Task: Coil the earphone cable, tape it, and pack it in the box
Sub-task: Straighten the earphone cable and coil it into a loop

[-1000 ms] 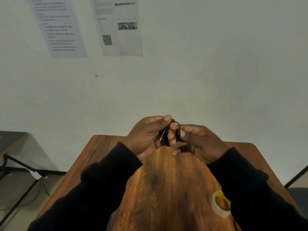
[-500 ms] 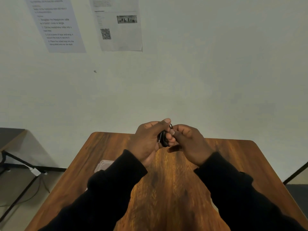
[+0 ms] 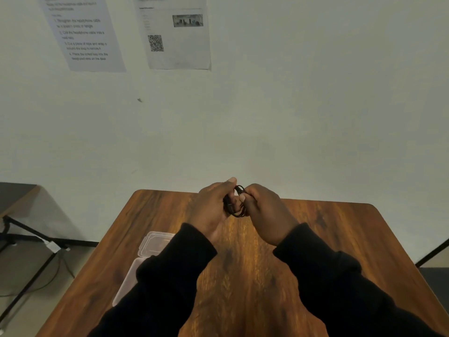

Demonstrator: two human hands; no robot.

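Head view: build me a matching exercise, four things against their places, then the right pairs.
Things:
1. earphone cable
2. plastic box
3. printed sheets
4. left hand

Places:
A. taped on the wall
B. on the table, partly hidden by the left sleeve
C. coiled between both hands, above the table
D. closed on the coil's left side

Pairs: 1-C, 2-B, 3-A, 4-D

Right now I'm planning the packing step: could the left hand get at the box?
Probably yes: the box lies open under the left sleeve, nothing on it, but the left hand holds the cable.
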